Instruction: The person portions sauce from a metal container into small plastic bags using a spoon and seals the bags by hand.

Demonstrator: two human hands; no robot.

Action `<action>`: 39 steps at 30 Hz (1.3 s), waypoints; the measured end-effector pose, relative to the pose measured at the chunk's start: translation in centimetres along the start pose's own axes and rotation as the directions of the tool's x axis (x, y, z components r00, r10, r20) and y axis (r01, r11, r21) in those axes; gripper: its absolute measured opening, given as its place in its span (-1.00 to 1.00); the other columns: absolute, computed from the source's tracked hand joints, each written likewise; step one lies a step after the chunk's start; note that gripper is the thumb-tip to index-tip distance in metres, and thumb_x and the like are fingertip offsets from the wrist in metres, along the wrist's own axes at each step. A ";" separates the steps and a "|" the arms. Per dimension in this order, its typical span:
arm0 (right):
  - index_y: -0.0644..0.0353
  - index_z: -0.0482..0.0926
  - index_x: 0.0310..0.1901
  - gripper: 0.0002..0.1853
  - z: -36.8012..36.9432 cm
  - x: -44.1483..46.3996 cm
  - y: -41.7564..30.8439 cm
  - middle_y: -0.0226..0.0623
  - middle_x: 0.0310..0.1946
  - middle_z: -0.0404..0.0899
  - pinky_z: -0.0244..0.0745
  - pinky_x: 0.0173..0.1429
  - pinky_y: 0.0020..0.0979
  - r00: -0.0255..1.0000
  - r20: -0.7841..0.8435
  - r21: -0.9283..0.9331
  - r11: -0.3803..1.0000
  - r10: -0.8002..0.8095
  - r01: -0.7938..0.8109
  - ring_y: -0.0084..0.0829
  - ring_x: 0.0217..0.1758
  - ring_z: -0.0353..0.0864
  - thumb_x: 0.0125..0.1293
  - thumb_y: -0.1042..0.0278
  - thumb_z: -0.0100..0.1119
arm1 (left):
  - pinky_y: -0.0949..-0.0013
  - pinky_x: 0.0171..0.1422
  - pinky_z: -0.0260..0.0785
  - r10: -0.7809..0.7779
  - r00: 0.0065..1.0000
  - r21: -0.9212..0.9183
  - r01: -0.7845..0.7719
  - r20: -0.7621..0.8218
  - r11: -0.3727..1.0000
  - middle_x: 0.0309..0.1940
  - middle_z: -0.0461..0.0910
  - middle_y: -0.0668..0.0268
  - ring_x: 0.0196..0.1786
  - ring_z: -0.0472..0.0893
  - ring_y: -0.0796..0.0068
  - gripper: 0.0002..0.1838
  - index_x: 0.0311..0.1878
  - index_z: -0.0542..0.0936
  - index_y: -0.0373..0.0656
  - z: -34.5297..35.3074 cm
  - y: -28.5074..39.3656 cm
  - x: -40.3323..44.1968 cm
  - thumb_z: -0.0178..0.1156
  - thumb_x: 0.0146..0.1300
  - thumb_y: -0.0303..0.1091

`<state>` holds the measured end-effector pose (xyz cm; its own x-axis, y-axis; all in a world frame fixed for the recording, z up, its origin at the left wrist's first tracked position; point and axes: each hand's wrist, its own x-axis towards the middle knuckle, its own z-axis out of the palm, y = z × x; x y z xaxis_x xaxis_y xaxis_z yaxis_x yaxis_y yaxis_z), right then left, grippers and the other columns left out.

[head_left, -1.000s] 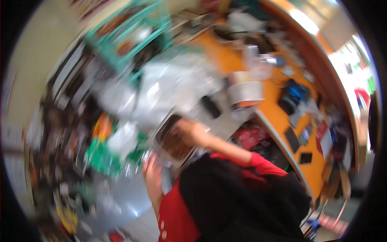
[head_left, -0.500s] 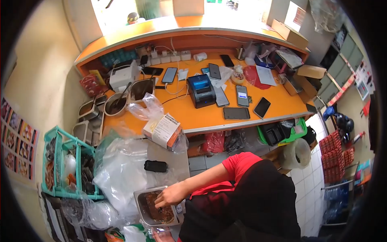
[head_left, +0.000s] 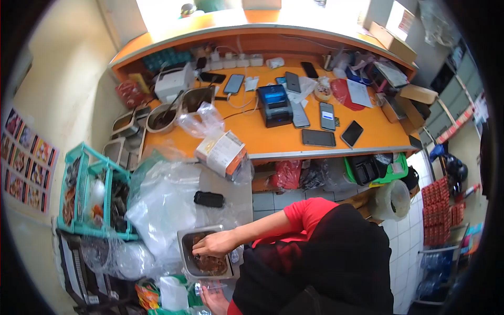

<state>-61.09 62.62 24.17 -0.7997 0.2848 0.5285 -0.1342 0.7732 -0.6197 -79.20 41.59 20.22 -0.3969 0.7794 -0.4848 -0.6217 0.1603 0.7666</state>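
Observation:
My right hand [head_left: 214, 245] reaches into a rectangular metal pan [head_left: 229, 268] of brown food, its fingers bent down and pressed together at the food [head_left: 212, 264]. What lies between those fingertips is too small to tell. Below the pan, near the bottom edge, my left hand [head_left: 213, 301] has its fingers spread beside clear plastic. A black phone [head_left: 209, 199] lies just above the pan. Clear plastic bags [head_left: 163, 205] are heaped to its left.
An orange counter [head_left: 247, 142] holds a black printer [head_left: 274, 106], several phones and a pot [head_left: 161, 117]. A bagged box [head_left: 223, 154] sits at its front-left edge. At the left stand teal baskets [head_left: 107, 197]; a white bucket [head_left: 391, 201] is at the right.
The view has turned from its tilted, blurred position, and the counter now lies across the top. My right hand remains in the pan; more of my left hand shows than half a second ago.

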 end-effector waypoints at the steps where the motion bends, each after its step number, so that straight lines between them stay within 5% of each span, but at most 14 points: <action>1: 0.40 0.35 -0.07 -0.66 -0.1 0.1 -0.9 0.04 -0.21 0.45 0.41 -0.08 -0.11 1.000 -0.008 -0.010 1.000 -0.019 0.019 0.08 -0.14 0.50 0.16 0.41 0.13 | -0.02 0.31 0.28 0.029 1.000 0.017 -0.029 0.008 0.999 0.19 0.42 0.28 0.18 0.41 0.27 -0.57 0.23 0.42 -0.04 1.5 0.4 -1.1 0.08 0.35 -0.13; 3: 0.39 0.36 -0.04 -0.52 0.2 -0.6 -1.6 0.02 -0.18 0.44 0.45 -0.09 -0.13 1.000 -0.023 0.119 0.993 0.013 -0.010 0.06 -0.15 0.50 0.02 0.38 0.27 | -0.02 0.33 0.27 0.039 0.999 -0.012 -0.039 -0.029 0.999 0.23 0.41 0.24 0.23 0.41 0.23 -0.56 0.25 0.40 -0.14 2.9 0.8 -2.1 0.07 0.37 -0.19; 5: 0.39 0.35 0.02 -0.53 0.0 -0.8 -3.1 0.02 -0.18 0.46 0.47 -0.09 -0.13 0.999 -0.008 0.125 0.992 0.032 -0.031 0.04 -0.10 0.52 0.05 0.43 0.19 | -0.01 0.29 0.32 0.024 0.993 -0.096 -0.036 -0.119 0.995 0.25 0.37 0.13 0.29 0.37 0.15 -0.54 0.27 0.34 -0.28 3.7 1.0 -2.8 0.08 0.34 -0.35; 7: 0.35 0.37 -0.01 -0.56 0.2 -1.2 -3.4 0.02 -0.13 0.48 0.50 -0.08 -0.15 0.971 0.178 0.145 0.971 0.161 -0.187 0.02 -0.07 0.54 0.01 0.51 0.15 | 0.01 0.31 0.32 0.018 0.994 -0.101 -0.029 -0.107 0.994 0.22 0.39 0.12 0.28 0.39 0.17 -0.55 0.26 0.35 -0.31 4.0 1.2 -3.2 0.08 0.34 -0.37; 13: 0.32 0.38 -0.12 -0.61 1.3 -1.6 -2.3 -0.07 -0.10 0.46 0.53 -0.09 -0.16 0.994 0.111 -0.012 1.000 0.000 0.002 -0.02 -0.06 0.54 -0.07 0.58 0.17 | 0.38 0.17 0.36 0.066 0.982 -0.059 -0.078 -0.176 0.995 0.08 0.51 0.17 0.14 0.50 0.41 -0.55 0.19 0.42 -0.35 6.1 2.6 -4.5 0.21 0.25 -0.44; 15: 0.33 0.40 -0.14 -0.63 1.5 -1.1 -1.4 -0.04 -0.11 0.48 0.55 -0.09 -0.17 0.996 0.070 -0.037 0.998 0.046 -0.043 -0.01 -0.09 0.56 -0.07 0.63 0.16 | 0.42 0.16 0.36 0.080 0.980 -0.014 -0.084 -0.184 0.996 0.05 0.53 0.20 0.10 0.51 0.46 -0.56 0.16 0.44 -0.34 5.4 2.0 -4.3 0.25 0.21 -0.49; 16: 0.32 0.43 -0.20 -0.60 1.1 -0.7 -1.5 -0.07 -0.18 0.52 0.56 -0.10 -0.23 0.992 0.022 0.060 0.990 0.124 -0.125 -0.04 -0.12 0.58 -0.16 0.82 -0.04 | 0.44 0.15 0.35 0.136 0.972 0.031 -0.132 -0.190 0.991 0.03 0.54 0.23 0.06 0.53 0.49 -0.56 0.15 0.45 -0.34 4.9 1.5 -4.2 0.26 0.19 -0.52; 19: 0.38 0.42 -0.24 -0.66 -0.5 0.4 -1.6 -0.06 -0.23 0.51 0.58 -0.18 -0.31 0.981 -0.126 0.108 0.985 0.150 -0.137 -0.12 -0.19 0.61 -0.10 0.88 -0.09 | 0.43 0.16 0.34 0.130 0.971 0.048 -0.123 -0.200 0.991 0.01 0.55 0.24 0.03 0.54 0.49 -0.56 0.14 0.46 -0.34 4.3 0.9 -4.3 0.27 0.18 -0.53; 22: 0.42 0.42 -0.22 -0.75 -0.8 0.8 -1.1 -0.06 -0.22 0.51 0.58 -0.23 -0.36 0.978 -0.181 -0.100 0.987 0.105 -0.125 -0.23 -0.27 0.63 0.07 0.85 -0.11 | 0.40 0.18 0.34 0.136 0.977 0.041 -0.131 -0.162 0.990 0.03 0.55 0.23 0.05 0.53 0.48 -0.53 0.16 0.45 -0.36 4.7 1.0 -4.4 0.28 0.17 -0.54; 28: 0.43 0.40 -0.17 -0.85 2.2 1.5 -1.5 -0.13 -0.23 0.53 0.60 -0.21 -0.38 0.884 -0.176 0.246 0.889 0.433 -0.386 -0.36 -0.32 0.64 0.45 0.59 -0.22 | 0.38 0.21 0.33 0.195 0.979 0.088 -0.188 -0.068 0.978 0.11 0.51 0.18 0.13 0.52 0.43 -0.51 0.18 0.44 -0.39 5.2 1.6 -4.9 0.28 0.16 -0.55; 34: 0.40 0.38 -0.18 -0.80 2.9 1.6 -2.6 -0.17 -0.30 0.54 0.58 -0.22 -0.44 0.847 -0.003 0.453 0.756 0.532 -0.473 -0.38 -0.36 0.65 0.50 0.49 -0.28 | 0.41 0.18 0.34 0.188 0.981 0.082 -0.184 -0.044 0.980 0.09 0.52 0.21 0.12 0.52 0.46 -0.50 0.19 0.44 -0.38 5.4 2.3 -5.0 0.28 0.16 -0.53; 39: 0.39 0.38 -0.23 -0.81 0.8 1.4 -2.6 -0.18 -0.33 0.55 0.53 -0.32 -0.45 0.856 -0.055 0.386 0.802 0.514 -0.456 -0.43 -0.44 0.64 0.48 0.52 -0.25 | 0.43 0.16 0.33 0.187 0.981 0.077 -0.183 -0.052 0.980 0.07 0.53 0.23 0.11 0.51 0.47 -0.52 0.17 0.46 -0.35 5.3 1.9 -5.0 0.29 0.16 -0.52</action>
<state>-62.28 60.55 26.09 -0.7214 0.6724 0.1659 0.0313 0.2710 -0.9621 -74.78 41.19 26.34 -0.5409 0.7631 -0.3539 -0.4845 0.0613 0.8727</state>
